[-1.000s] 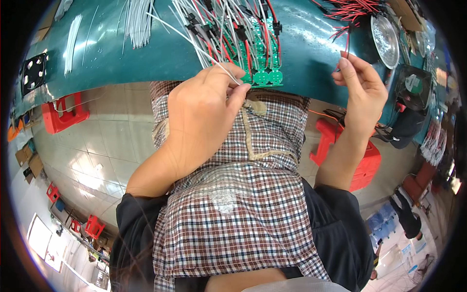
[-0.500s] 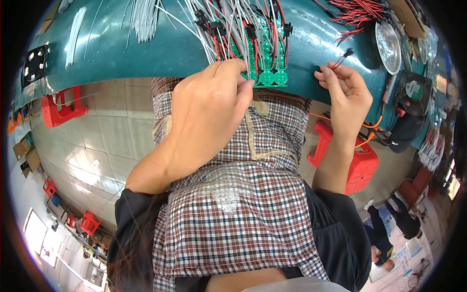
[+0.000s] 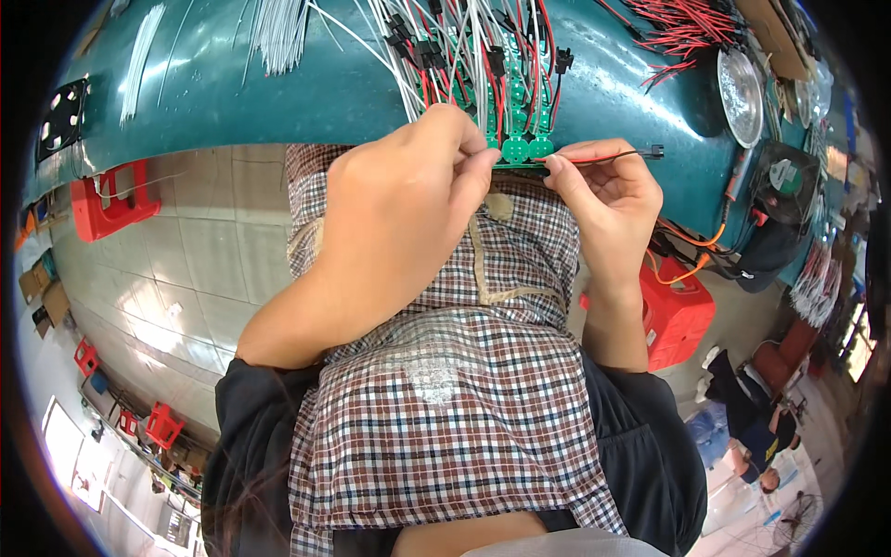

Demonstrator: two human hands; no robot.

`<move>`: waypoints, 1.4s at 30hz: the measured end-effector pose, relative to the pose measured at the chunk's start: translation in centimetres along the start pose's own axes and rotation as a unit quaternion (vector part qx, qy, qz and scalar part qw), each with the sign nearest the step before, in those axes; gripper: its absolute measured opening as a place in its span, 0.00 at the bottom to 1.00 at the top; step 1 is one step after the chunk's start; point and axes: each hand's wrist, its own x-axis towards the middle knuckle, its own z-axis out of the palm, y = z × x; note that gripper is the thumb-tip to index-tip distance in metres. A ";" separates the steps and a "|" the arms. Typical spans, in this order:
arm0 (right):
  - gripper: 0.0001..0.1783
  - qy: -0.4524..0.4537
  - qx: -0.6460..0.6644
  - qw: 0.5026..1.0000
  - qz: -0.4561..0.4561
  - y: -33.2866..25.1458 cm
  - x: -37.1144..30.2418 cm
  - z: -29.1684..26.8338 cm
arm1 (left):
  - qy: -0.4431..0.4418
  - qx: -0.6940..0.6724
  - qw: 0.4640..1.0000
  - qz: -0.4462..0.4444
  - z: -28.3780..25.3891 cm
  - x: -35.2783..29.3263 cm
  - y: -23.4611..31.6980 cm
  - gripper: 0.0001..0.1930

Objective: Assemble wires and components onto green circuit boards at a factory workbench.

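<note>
At the table's near edge lies a panel of green circuit boards, with many white wires and red-and-black leads ending in black connectors rising from it. My left hand is closed in a pinch by the panel's near left corner; its fingers hide whatever is between them. Thumb and fingers of my right hand pinch a red-and-black wire lead. The lead's black connector sticks out to the right, and its other end points left, close to the near right corner of the panel.
Bundles of white wires and a pile of red leads lie farther back on the green tabletop. To the right are a metal dish, a corded tool handle and a fan. A red stool stands below.
My right hand has moved left with the lead, from beside the panel to its near right corner. The lead now lies nearly level. My left hand has barely moved.
</note>
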 end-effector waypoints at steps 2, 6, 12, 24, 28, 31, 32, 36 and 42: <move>0.05 0.002 -0.004 1.000 0.004 0.2 0.0 0.3 | -0.002 -0.021 1.000 -0.017 -1.5 0.4 0.8 0.07; 0.04 0.025 -0.013 1.000 -0.001 0.6 -0.1 0.5 | 0.107 -0.053 0.992 -0.042 -5.1 2.3 -1.4 0.04; 0.04 0.028 -0.026 0.999 -0.010 0.3 -0.1 0.8 | 0.178 0.155 0.957 -0.170 -12.8 5.5 -11.0 0.16; 0.05 0.023 -0.044 0.999 -0.013 0.4 -0.2 0.9 | 0.046 0.279 0.927 -0.245 -21.7 7.1 -27.7 0.25; 0.06 0.024 -0.048 0.998 -0.022 0.6 -0.4 0.3 | 0.042 0.301 0.924 -0.232 -19.2 7.9 -24.3 0.24; 0.06 0.023 -0.044 0.999 -0.021 0.5 -0.4 0.6 | 0.038 0.346 0.907 -0.236 -19.4 7.9 -23.7 0.24; 0.06 0.020 -0.048 0.998 -0.020 0.5 -0.3 0.6 | 0.052 0.376 0.895 -0.234 -19.6 7.9 -23.6 0.23; 0.08 0.018 -0.084 0.996 -0.033 0.2 -0.3 1.1 | 0.053 0.296 0.916 -0.264 -18.2 8.1 -21.0 0.22; 0.08 0.014 -0.172 0.981 -0.094 0.3 -0.4 1.0 | 0.005 0.103 0.978 -0.180 -13.3 9.7 -18.8 0.18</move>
